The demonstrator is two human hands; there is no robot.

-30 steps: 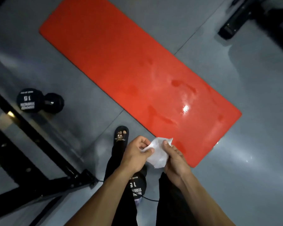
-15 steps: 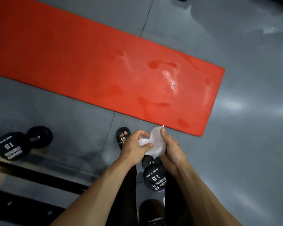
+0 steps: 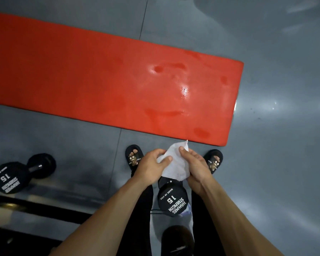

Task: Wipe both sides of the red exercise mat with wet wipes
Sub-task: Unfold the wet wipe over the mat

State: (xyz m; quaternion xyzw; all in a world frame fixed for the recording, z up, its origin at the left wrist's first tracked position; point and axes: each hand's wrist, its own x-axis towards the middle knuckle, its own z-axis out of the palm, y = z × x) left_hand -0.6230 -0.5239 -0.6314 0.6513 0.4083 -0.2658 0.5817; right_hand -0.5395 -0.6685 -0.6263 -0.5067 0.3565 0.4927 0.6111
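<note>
Wet wipe (image 3: 175,163) off mat edge (image 3: 207,143)

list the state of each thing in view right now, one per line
red exercise mat: flat on the floor, unrolled, wet patches near its right end
wet wipe: partly unfolded, held off the mat
left hand: pinching the wipe's left edge
right hand: gripping the wipe's right side
left dumbbell: lying on the floor
near dumbbell: on the floor between the feet

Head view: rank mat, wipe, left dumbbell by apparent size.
1. Mat, by far the largest.
2. Left dumbbell.
3. Wipe, partly covered by both hands; close to the dumbbell, so that order is unsure.
</note>
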